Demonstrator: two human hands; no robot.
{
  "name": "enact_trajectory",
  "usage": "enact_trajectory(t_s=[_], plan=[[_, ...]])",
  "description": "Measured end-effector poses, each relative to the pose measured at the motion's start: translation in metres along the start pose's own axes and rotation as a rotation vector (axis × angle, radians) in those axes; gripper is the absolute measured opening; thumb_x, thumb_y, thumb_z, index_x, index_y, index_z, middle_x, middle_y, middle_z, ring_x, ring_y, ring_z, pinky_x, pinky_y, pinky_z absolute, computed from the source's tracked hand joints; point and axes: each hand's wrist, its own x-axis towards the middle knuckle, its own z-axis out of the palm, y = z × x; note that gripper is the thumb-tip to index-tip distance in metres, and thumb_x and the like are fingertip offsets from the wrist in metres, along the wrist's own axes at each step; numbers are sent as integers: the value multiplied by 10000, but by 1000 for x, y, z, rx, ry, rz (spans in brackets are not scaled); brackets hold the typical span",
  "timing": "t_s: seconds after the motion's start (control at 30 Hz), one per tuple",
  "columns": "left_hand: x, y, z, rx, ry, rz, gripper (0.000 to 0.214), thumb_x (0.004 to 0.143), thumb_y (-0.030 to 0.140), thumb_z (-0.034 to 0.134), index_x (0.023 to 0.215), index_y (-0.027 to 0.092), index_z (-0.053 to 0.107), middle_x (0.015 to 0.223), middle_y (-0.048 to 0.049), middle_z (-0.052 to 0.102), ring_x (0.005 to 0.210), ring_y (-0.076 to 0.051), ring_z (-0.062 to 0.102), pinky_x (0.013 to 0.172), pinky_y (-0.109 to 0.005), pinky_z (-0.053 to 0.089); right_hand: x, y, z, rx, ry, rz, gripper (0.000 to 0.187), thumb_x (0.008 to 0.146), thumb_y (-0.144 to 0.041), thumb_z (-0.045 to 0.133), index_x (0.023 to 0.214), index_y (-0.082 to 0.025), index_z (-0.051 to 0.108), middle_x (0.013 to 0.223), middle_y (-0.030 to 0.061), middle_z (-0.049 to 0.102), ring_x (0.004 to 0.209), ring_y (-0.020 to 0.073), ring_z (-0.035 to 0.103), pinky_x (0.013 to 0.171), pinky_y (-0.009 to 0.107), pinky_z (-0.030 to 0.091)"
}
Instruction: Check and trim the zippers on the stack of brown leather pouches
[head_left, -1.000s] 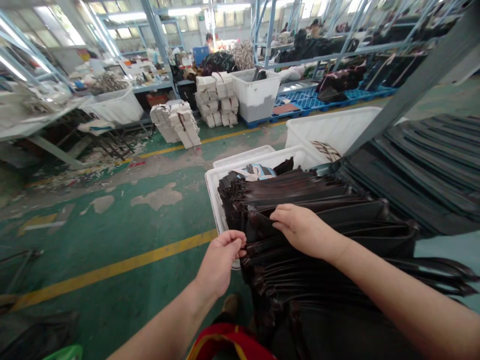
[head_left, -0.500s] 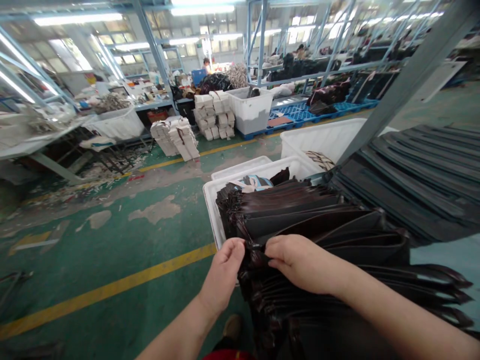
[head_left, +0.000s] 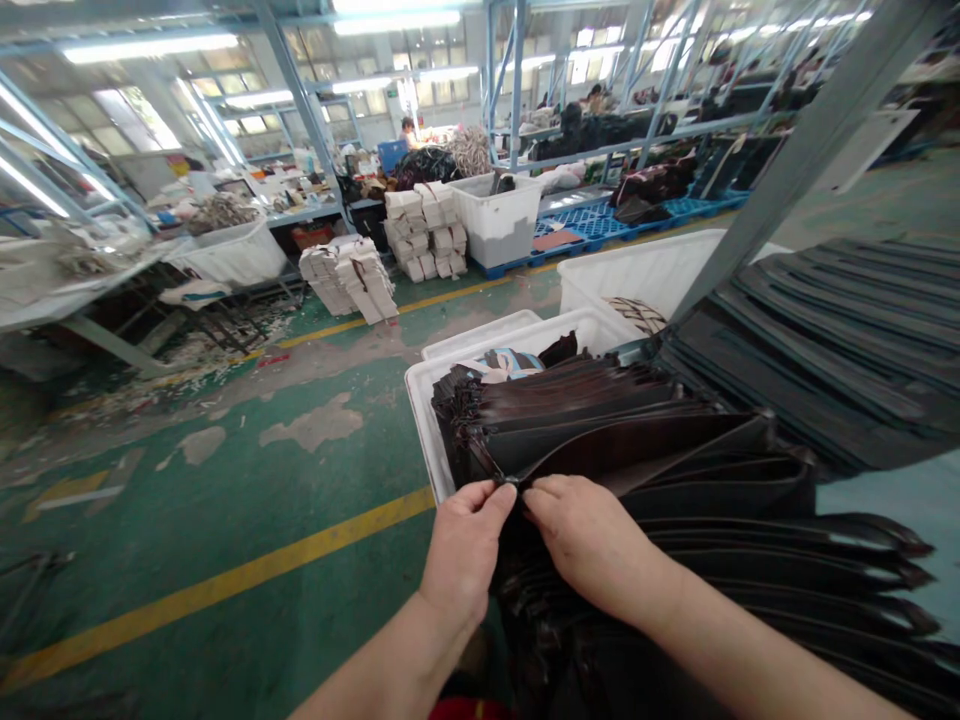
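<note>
A thick stack of dark brown leather pieces (head_left: pixel 660 470) lies fanned across a white plastic bin (head_left: pixel 421 410) in front of me. My left hand (head_left: pixel 465 545) pinches the near corner of one piece, fingers closed on its edge. Right beside it, my right hand (head_left: pixel 589 540) grips the same corner, with its fingers curled over the leather. The two hands almost touch at the corner tip. The lower layers of the stack run under my right forearm.
Black flat panels (head_left: pixel 847 340) are stacked on a shelf at right behind a slanted grey post (head_left: pixel 780 190). More white bins (head_left: pixel 660 265) stand behind. Green floor with a yellow line (head_left: pixel 225 580) lies at left; white bundles (head_left: pixel 349 275) and workbenches farther back.
Both hands have come together at the corner of one leather piece; the left moved right and up, and the piece's edge has lifted slightly from the stack.
</note>
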Motion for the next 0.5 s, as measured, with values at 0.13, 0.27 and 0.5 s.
enact_trajectory(t_s=[0.13, 0.27, 0.5], plan=[[3, -7, 8, 114, 100, 18, 308, 669, 428, 595, 558, 147, 535, 528, 39, 472, 530, -92, 389, 505, -208, 310, -5, -2, 8, -24, 35, -42, 192, 765, -84, 426, 855, -168, 573, 829, 60, 590, 771, 177, 508, 708, 303, 340], [7, -18, 11, 65, 189, 73, 263, 710, 368, 550, 558, 157, 507, 545, 32, 471, 569, -103, 405, 547, -213, 328, -8, -3, 12, -49, 50, -87, 220, 738, -86, 443, 910, -153, 563, 837, 69, 589, 784, 199, 504, 708, 327, 339], [5, -18, 9, -131, 57, 34, 293, 731, 430, 541, 663, 148, 587, 609, 10, 538, 623, -116, 454, 634, -231, 361, -11, 1, 17, -65, 98, -84, 209, 750, -89, 435, 902, -162, 558, 836, 70, 587, 776, 201, 498, 712, 332, 337]])
